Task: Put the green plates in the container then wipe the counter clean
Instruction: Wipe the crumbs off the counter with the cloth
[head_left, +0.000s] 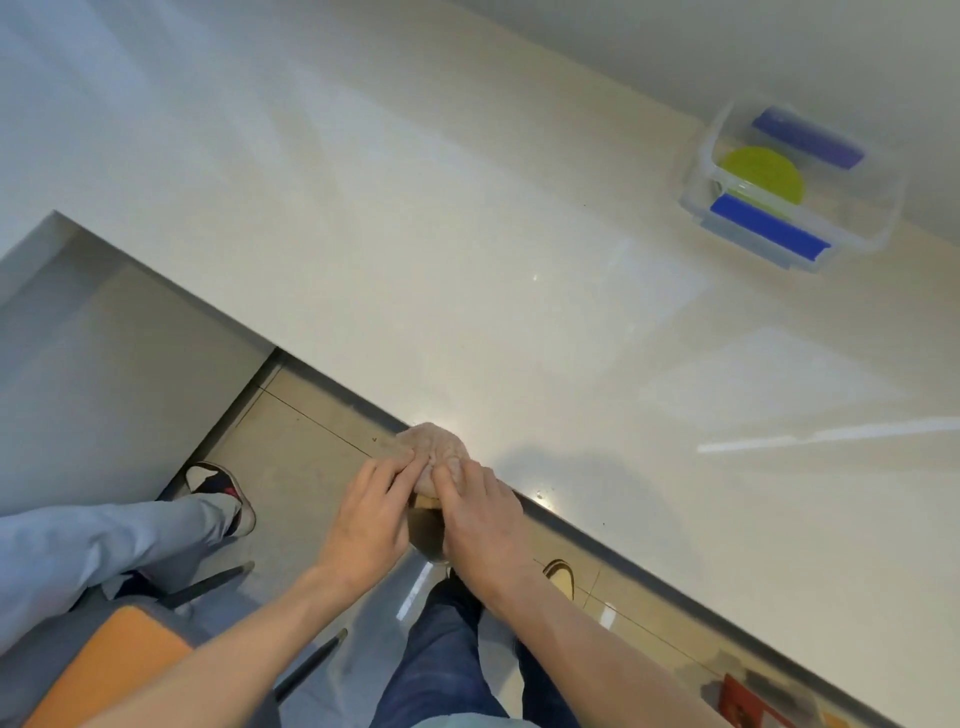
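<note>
A bunched beige cloth (435, 451) sits at the near edge of the white counter (467, 249), partly hanging over it. My left hand (369, 519) and my right hand (480, 525) both grip the cloth from below, fingers pinched on its folds. Far off at the upper right stands a clear plastic container (727, 156) with blue clips. A green plate (761, 174) lies inside it, partly covered by the near blue clip.
The counter edge runs diagonally from the upper left to the lower right. Below it is tiled floor, my jeans leg (447, 665), another person's leg and shoe (223, 493), and an orange chair seat (119, 665) at the lower left.
</note>
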